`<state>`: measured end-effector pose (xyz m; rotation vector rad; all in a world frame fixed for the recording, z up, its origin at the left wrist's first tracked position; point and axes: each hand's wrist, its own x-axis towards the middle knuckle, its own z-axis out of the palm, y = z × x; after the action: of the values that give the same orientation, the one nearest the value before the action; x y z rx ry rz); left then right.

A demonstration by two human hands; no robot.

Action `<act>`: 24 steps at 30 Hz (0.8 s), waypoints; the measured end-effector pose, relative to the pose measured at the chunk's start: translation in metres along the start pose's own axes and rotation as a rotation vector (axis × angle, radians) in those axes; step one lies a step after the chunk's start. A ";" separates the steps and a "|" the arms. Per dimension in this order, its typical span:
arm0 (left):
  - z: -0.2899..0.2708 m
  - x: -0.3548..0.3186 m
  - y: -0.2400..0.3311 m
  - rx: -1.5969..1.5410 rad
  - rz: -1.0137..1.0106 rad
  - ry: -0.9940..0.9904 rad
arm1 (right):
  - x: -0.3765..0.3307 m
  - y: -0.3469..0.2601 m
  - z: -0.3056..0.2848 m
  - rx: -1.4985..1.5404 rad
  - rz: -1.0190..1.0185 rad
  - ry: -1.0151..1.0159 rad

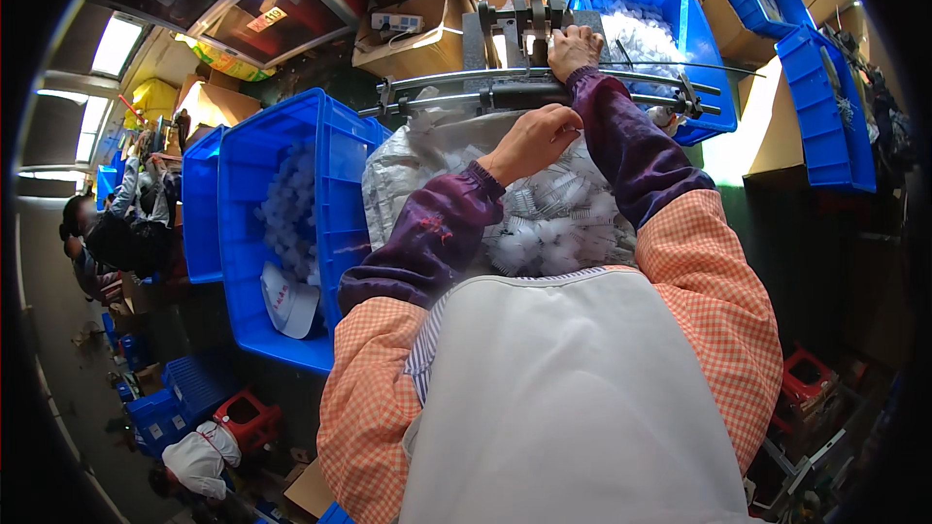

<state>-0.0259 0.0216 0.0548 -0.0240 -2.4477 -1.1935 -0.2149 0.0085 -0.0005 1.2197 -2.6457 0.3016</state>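
My right hand (pixel 575 50) rests at the small bench machine (pixel 531 29), its fingers curled down beside the dark metal parts; what lies under the fingertips is hidden. Lower and to the left, my left hand (pixel 532 144) is closed in a pinch near my right forearm, above a heap of clear-white plastic pieces with comb-like teeth (pixel 558 196). Any small thing in that pinch is too small to make out. The heap lies in an open white woven sack (pixel 390 170) in front of me. Metal rods (pixel 524 95) run across between the sack and the machine.
A blue bin (pixel 325 160) at my left holds white pieces and a white cap (pixel 288 301). Beyond the machine on the right, another blue bin (pixel 694 24) holds more white pieces. Cardboard boxes (pixel 413 44) stand behind. Other people (pixel 136 243) are at the far left.
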 end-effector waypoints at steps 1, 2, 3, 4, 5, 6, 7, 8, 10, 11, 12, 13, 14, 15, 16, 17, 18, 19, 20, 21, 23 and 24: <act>-0.002 0.000 0.001 -0.009 -0.023 0.017 | -0.001 0.003 -0.001 -0.008 0.005 -0.015; -0.005 0.001 0.002 -0.013 -0.036 0.032 | -0.001 0.010 -0.003 -0.019 0.012 -0.028; -0.007 0.003 0.003 -0.018 -0.049 0.047 | -0.001 0.016 -0.004 -0.031 0.020 -0.041; -0.009 0.004 0.004 -0.022 -0.062 0.061 | -0.001 0.023 -0.003 -0.037 0.025 -0.052; -0.011 0.005 0.005 -0.028 -0.076 0.062 | -0.001 0.030 -0.004 -0.036 0.030 -0.066; -0.012 0.006 0.006 -0.033 -0.090 0.063 | -0.001 0.036 -0.004 -0.035 0.036 -0.081; -0.012 0.006 0.007 -0.038 -0.104 0.065 | -0.001 0.042 -0.005 -0.034 0.041 -0.096; -0.012 0.007 0.007 -0.035 -0.099 0.069 | -0.001 0.046 -0.004 -0.041 0.031 -0.084; -0.011 0.007 0.005 -0.027 -0.089 0.078 | -0.001 0.056 -0.004 -0.019 0.037 -0.097; -0.012 0.007 0.005 -0.038 -0.088 0.087 | -0.001 0.059 -0.004 -0.005 0.037 -0.104; -0.012 0.007 0.005 -0.048 -0.088 0.098 | -0.001 0.061 -0.006 -0.011 0.040 -0.094; -0.013 0.006 0.005 -0.059 -0.087 0.108 | 0.000 0.064 -0.004 0.033 0.050 -0.061; -0.014 0.007 0.006 -0.055 -0.089 0.123 | 0.001 0.071 0.000 0.074 0.067 -0.026; -0.014 0.008 0.006 -0.052 -0.090 0.138 | 0.003 0.077 0.004 0.114 0.084 0.009; -0.014 0.009 0.007 -0.050 -0.091 0.152 | 0.007 0.081 0.009 0.074 0.065 0.069; -0.014 0.009 0.006 -0.065 -0.110 0.165 | 0.014 0.081 0.006 0.031 0.043 -0.049; -0.013 0.009 0.004 -0.081 -0.128 0.178 | 0.021 0.082 0.002 -0.011 0.021 -0.168; -0.012 0.010 0.003 -0.098 -0.146 0.189 | 0.026 0.084 -0.002 -0.054 0.000 -0.286; -0.011 0.010 0.001 -0.134 -0.166 0.185 | 0.029 0.086 -0.010 -0.113 -0.064 -0.245; -0.009 0.011 -0.001 -0.171 -0.185 0.180 | 0.034 0.090 -0.015 -0.131 -0.032 -0.242; -0.007 0.013 -0.002 -0.232 -0.207 0.179 | 0.041 0.107 -0.026 -0.170 0.035 -0.243; -0.006 0.015 0.001 -0.255 -0.210 0.183 | 0.039 0.114 -0.030 -0.138 0.191 -0.178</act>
<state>-0.0374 0.0149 0.0644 0.2626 -2.1679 -1.5205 -0.3242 0.0613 0.0283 0.9967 -2.8856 0.0402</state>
